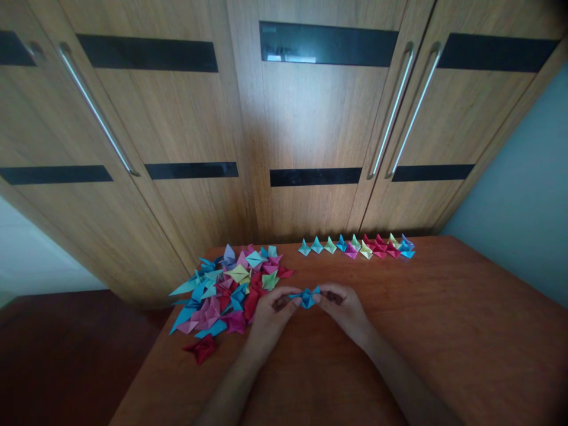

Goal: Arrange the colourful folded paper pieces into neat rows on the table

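Between my hands, a little above the wooden table, is a small blue origami piece (306, 298) with pointed ends. My left hand (274, 310) pinches its left tip between thumb and fingers. On the other side my right hand (342, 306) grips the right tip in the same way. A heap of folded paper pieces (210, 307) in blue, pink, red, yellow and green lies just left of my left hand. One dark red folded piece (202, 348) sits apart at the heap's near edge.
Along the table's far edge stands a row of small folded paper pieces (329, 245) in several colours, doubled up toward the right. The wooden table (444, 331) meets a wooden wardrobe (310, 124) with metal handles behind. A pale wall (523, 195) rises at the right.
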The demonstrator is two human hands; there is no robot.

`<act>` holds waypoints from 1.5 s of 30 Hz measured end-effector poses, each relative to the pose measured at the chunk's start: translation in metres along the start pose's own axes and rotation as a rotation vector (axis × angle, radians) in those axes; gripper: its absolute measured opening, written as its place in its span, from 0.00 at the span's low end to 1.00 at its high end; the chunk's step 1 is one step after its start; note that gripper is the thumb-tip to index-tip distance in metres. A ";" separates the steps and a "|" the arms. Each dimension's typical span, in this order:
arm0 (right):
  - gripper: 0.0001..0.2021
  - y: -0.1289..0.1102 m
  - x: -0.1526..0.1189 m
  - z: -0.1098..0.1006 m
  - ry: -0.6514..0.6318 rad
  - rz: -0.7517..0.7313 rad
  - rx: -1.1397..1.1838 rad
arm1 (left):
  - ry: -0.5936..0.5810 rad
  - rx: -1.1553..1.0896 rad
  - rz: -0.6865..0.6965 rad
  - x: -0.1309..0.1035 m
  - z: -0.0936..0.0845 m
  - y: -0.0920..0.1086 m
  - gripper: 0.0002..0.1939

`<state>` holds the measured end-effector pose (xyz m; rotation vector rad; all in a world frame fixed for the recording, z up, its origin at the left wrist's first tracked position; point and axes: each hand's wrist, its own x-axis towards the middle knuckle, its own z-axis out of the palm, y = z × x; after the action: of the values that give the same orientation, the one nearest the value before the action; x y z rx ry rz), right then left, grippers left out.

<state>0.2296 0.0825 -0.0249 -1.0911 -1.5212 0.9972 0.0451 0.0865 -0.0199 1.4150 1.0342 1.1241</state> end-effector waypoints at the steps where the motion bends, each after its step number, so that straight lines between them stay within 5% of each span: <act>1: 0.12 0.001 0.000 0.000 -0.008 -0.008 -0.034 | 0.018 -0.005 0.005 0.000 0.000 -0.001 0.13; 7: 0.08 0.002 -0.001 0.000 -0.049 -0.069 -0.261 | 0.084 0.002 0.065 0.003 -0.002 -0.006 0.09; 18: 0.14 0.003 0.002 -0.011 -0.107 -0.040 -0.190 | 0.113 0.098 0.001 0.001 -0.003 -0.004 0.15; 21: 0.14 0.010 0.005 -0.026 -0.010 -0.038 -0.233 | 0.121 0.053 -0.035 0.000 0.000 -0.007 0.17; 24: 0.15 0.025 0.010 -0.050 0.225 -0.022 -0.369 | 0.093 0.040 -0.052 -0.001 0.006 -0.013 0.17; 28: 0.15 0.049 0.017 -0.075 0.420 0.105 -0.735 | -0.004 0.145 0.013 -0.005 0.016 -0.023 0.14; 33: 0.14 0.054 0.030 -0.073 0.353 0.387 -1.082 | -0.048 0.274 0.053 -0.007 0.017 -0.027 0.13; 45: 0.18 0.057 0.069 -0.063 0.313 0.515 -1.159 | -0.068 0.339 0.077 -0.009 0.017 -0.024 0.12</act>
<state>0.2919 0.1685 -0.0510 -2.3980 -1.5595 0.1160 0.0596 0.0771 -0.0453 1.7612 1.1678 0.9784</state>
